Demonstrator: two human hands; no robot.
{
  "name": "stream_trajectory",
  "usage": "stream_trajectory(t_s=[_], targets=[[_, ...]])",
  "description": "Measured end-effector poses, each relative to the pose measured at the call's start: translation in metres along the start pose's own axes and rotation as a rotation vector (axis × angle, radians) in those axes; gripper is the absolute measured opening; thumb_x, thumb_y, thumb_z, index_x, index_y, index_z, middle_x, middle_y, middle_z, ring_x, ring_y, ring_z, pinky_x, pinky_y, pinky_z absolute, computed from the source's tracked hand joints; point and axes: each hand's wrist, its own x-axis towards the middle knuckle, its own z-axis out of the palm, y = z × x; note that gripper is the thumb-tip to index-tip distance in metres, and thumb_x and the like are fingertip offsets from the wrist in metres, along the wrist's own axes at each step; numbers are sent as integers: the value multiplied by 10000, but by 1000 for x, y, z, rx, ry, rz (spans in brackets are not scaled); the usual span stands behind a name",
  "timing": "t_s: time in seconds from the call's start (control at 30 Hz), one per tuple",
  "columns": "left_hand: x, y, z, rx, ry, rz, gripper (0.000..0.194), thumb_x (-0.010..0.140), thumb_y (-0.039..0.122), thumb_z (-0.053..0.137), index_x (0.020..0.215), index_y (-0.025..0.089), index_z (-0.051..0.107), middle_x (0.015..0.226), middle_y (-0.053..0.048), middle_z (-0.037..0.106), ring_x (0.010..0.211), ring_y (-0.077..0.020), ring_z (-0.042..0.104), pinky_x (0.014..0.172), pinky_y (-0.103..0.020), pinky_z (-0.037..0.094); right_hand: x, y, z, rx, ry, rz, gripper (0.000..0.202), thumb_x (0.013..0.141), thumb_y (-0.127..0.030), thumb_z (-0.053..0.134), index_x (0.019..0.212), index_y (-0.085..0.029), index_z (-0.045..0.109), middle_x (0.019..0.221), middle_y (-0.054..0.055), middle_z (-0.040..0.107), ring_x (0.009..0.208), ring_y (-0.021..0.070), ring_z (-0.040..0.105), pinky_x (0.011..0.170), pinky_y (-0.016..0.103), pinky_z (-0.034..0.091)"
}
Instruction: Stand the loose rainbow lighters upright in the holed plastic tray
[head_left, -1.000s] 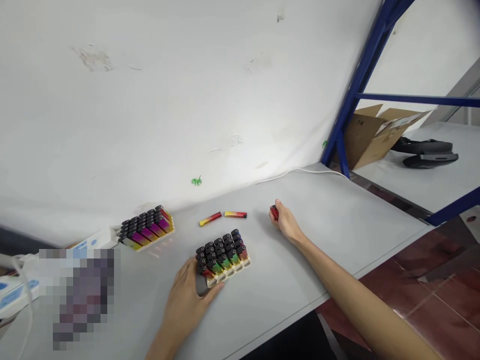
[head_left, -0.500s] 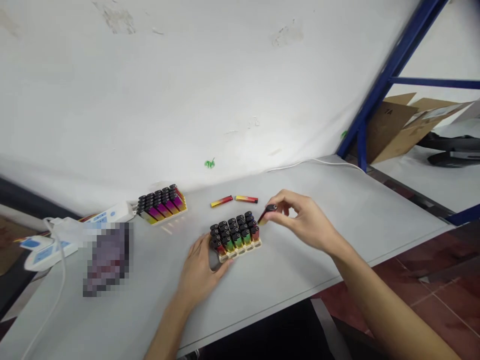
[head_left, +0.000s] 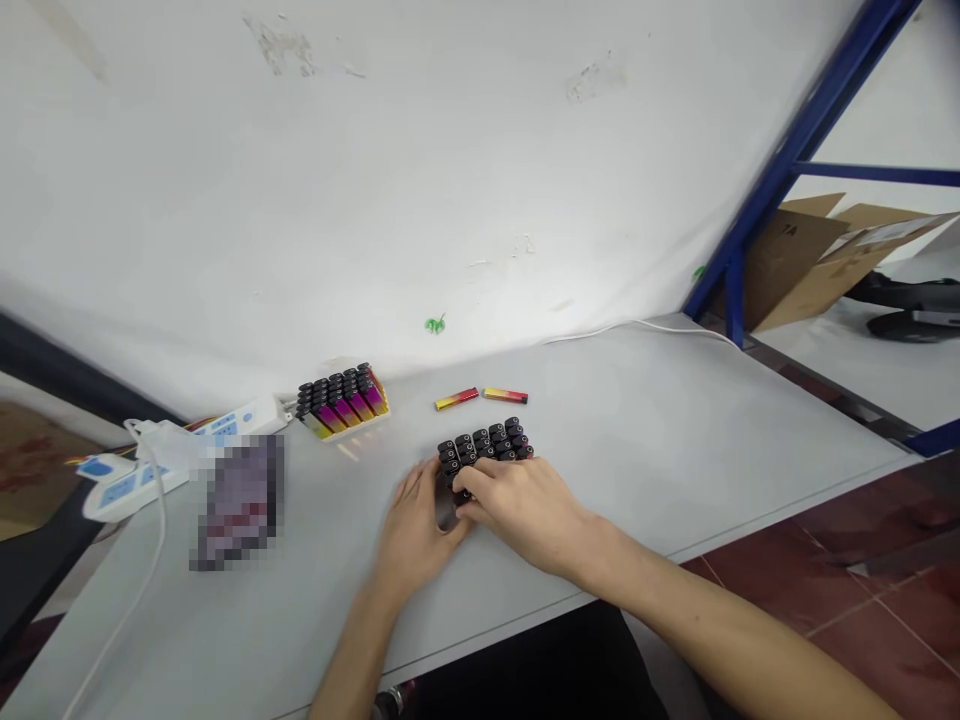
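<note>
Black-topped lighters (head_left: 487, 442) stand upright in close rows in front of me; their pale tray is mostly hidden behind my right hand. My left hand (head_left: 412, 535) curls round the left end of this tray, with fingers behind and thumb in front. At the front left corner of the rows, my right hand (head_left: 532, 510) pinches a lighter (head_left: 462, 496) by its black top; its lower part is out of sight. Behind the tray lie two loose lighters, a yellow-and-red one (head_left: 456, 399) and a similar one (head_left: 505, 396).
A second tray (head_left: 360, 428) packed with purple-and-yellow lighters stands by the wall at left. Beside it are white power strips (head_left: 247, 420) with cables and a pixelated item (head_left: 240, 505). A blue metal frame (head_left: 772, 185) and cardboard boxes (head_left: 802, 255) are at right.
My right hand has moved left with the lighter, from beside the tray's right end to its front left corner. My left hand stays at the tray. The view has shifted slightly.
</note>
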Motion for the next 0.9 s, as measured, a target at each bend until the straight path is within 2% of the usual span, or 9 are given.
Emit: stream_trajectory(t_s=[0.1,0.23,0.33,0.43,0.57,0.63,0.7,0.8,0.9], targets=[[0,-2,1,-42,-59,-34,587,811,340,628,1335,204,401,1272,-114,598,1244,-320,537,1038,-510,422,2,-2,3,-38,-23,-22,109,925,-303,601,925,-197,575,802,13,683,583,162,610,469,296,178],[2,-3,2,-50,-61,-37,568,826,338,604,1339,206,399,1285,-119,585,1272,-329,511,1034,-512,424,5,-8,0,-71,-36,-7,133,898,-250,628,1000,-195,563,760,17,692,534,163,587,468,299,172],[2,0,2,-37,-39,-27,535,841,353,595,1326,210,420,1277,-114,588,1249,-322,524,1027,-503,431,11,-4,-11,-13,-2,55,223,918,-420,609,970,-206,573,691,12,689,527,161,578,477,293,183],[1,0,3,-17,-5,-36,553,849,443,599,1318,198,437,1280,-124,584,1232,-328,534,1021,-503,439,21,25,-21,47,117,266,338,972,-529,460,937,-222,597,683,19,688,569,161,586,516,280,237],[0,-5,6,-4,26,-33,596,843,485,606,1338,200,435,1294,-129,582,1254,-348,522,1020,-519,443,29,97,-9,21,198,557,331,1002,-446,407,999,-215,644,915,81,711,786,208,612,637,295,356],[-1,-6,7,-5,33,-27,620,843,499,605,1354,200,424,1303,-130,581,1268,-353,513,1029,-530,436,28,129,9,-22,139,558,333,937,-453,537,1096,-187,659,1096,141,664,1007,275,569,787,340,400],[-1,-7,7,-6,29,-30,631,847,512,598,1364,199,418,1313,-130,577,1277,-352,506,1039,-530,431,24,149,28,-5,69,519,418,880,-524,596,1142,-205,664,1183,152,608,1097,312,515,884,393,392],[-2,-6,7,-1,16,-42,635,849,519,589,1367,191,420,1327,-134,570,1294,-355,494,1054,-526,423,17,158,47,34,102,503,335,913,-487,547,1103,-243,675,1172,121,590,1112,300,483,931,415,377],[-1,-5,7,7,13,-53,629,843,504,595,1359,187,427,1320,-136,575,1290,-355,498,1053,-522,424,15,156,51,57,171,497,290,930,-452,525,1054,-238,676,1142,104,600,1088,281,485,937,404,378]])
